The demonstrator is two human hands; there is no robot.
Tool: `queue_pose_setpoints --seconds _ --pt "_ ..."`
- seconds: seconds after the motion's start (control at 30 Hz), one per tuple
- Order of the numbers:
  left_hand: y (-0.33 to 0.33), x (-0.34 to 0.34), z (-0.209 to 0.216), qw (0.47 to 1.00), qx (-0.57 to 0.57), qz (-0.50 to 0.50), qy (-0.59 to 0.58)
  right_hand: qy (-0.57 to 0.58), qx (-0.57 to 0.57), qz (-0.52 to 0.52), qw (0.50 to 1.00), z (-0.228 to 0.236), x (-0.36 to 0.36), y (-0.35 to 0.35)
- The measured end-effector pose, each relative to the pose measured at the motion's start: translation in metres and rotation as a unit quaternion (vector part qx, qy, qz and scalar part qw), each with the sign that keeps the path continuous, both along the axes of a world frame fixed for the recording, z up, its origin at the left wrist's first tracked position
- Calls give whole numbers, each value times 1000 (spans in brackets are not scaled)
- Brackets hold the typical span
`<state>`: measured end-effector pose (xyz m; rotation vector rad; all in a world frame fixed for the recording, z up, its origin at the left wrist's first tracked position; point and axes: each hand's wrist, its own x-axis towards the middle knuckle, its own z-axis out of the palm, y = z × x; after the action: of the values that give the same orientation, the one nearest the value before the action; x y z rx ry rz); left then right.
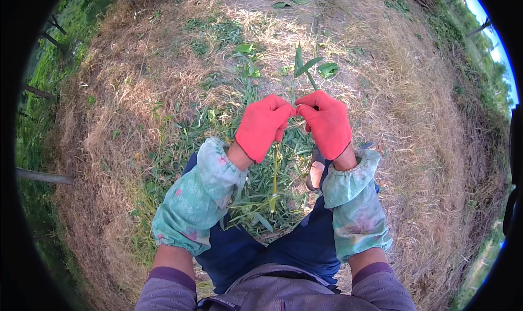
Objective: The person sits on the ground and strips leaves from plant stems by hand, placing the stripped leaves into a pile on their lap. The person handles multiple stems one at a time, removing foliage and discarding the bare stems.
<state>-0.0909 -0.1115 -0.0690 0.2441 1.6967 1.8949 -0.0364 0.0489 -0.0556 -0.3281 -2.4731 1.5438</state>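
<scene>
My left hand (pixel 263 127), in a red glove, is closed round a long green plant stalk. The stalk's yellowish lower part (pixel 275 172) hangs below that hand, between my legs. My right hand (pixel 327 124), gloved in red too, meets the left at the fingertips. Its thumb and fingers are pinched together at the upper part of the stalk, close to the leaves. Narrow green leaves (pixel 306 67) rise above both hands. Exactly what lies between the right fingertips is hidden by the glove.
Cut green leaves (pixel 256 180) lie in a heap between my feet. Dry straw-like grass (pixel 125 104) covers the ground on both sides. A shoe (pixel 316 169) shows beyond my right knee. Thin tree trunks (pixel 46 176) stand at the left edge, and bushes line the right.
</scene>
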Motion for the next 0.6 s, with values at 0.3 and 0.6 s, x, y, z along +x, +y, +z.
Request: queue_pose_setpoints --seconds 0.3,0.6 --pt "16 -5 -10 994 -4 18 107 56 -48 -112 991 -20 -11 -6" --pt "36 -19 7 759 -127 -14 639 104 -75 -201 971 -6 -8 18"
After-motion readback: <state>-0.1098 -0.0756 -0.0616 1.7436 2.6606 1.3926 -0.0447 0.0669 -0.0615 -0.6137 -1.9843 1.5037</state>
